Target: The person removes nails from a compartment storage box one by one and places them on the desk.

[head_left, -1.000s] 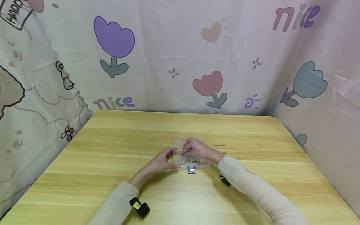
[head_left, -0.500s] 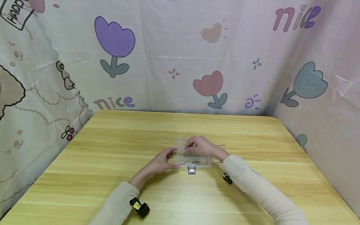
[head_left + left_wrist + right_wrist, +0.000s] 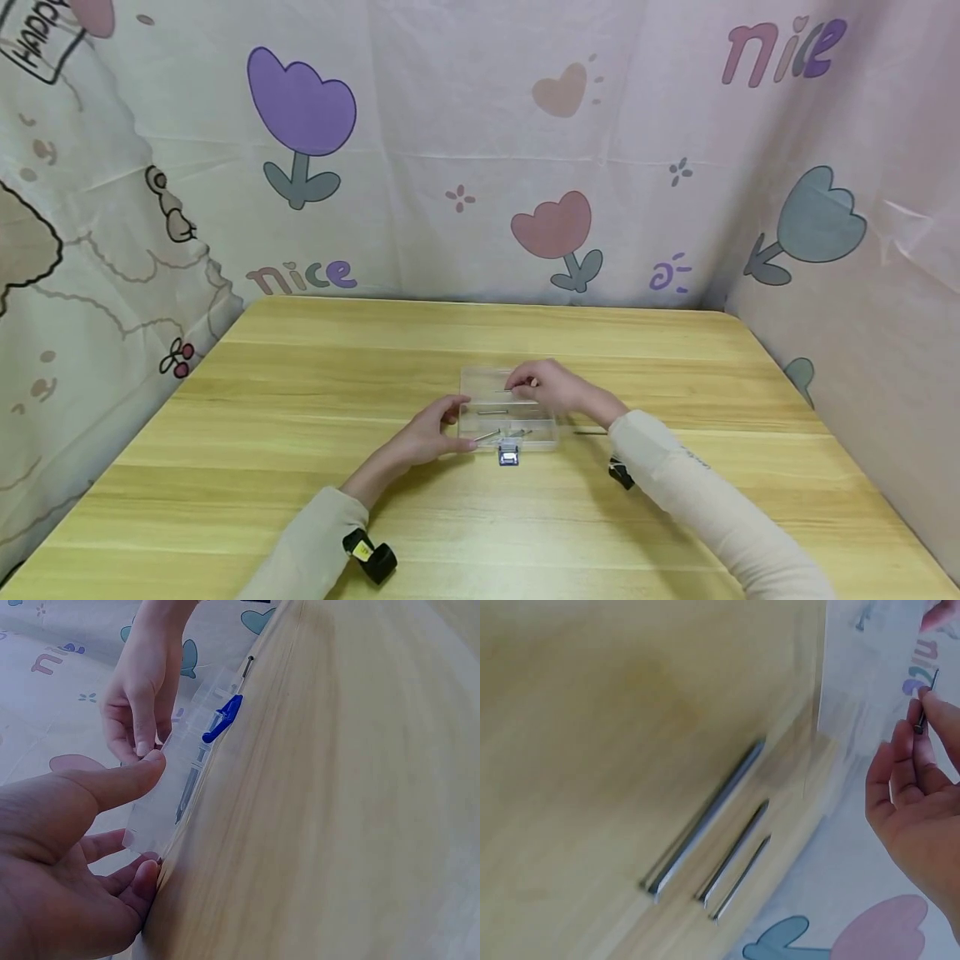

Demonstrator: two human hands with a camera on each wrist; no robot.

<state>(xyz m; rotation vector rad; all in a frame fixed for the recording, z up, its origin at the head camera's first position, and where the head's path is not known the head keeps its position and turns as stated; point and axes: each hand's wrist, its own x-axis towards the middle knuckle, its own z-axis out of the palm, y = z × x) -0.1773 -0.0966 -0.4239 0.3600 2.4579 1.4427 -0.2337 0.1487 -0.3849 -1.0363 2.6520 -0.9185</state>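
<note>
Slim grey metal nail [image 3: 921, 720]: pinched between thumb and fingers of the right hand [image 3: 551, 385], raised above the far side of the box, shank pointing left in the head view. Which part of the box lies directly beneath it cannot be told.

Left hand [image 3: 431, 429]: wide hold on the left end of the shallow clear plastic compartment box [image 3: 544, 446], thumb at the near corner, fingers toward the far side. Blue plastic latch [image 3: 223, 720] at the box's near edge.

Box contents, head view: one thin metal nail [image 3: 492, 412] in the far compartment, a tilted metal nail [image 3: 487, 436] in the near left one, dark metal hardware [image 3: 522, 432] in the near right one, count unclear.

On the pale wood-grain table [image 3: 300, 367], right wrist view: thick long grey nail [image 3: 709, 817], medium grey nail [image 3: 735, 853] and thin grey nail [image 3: 742, 877], side by side, apart.

Handling (judged): pinched nail light, rigid, not fragile; smooth round shank likely to roll or swivel in the fingertips. Best taken mid-shank or just under the head, point kept off the skin. Box probably light and apt to slide; steady it low on its outer walls
</note>
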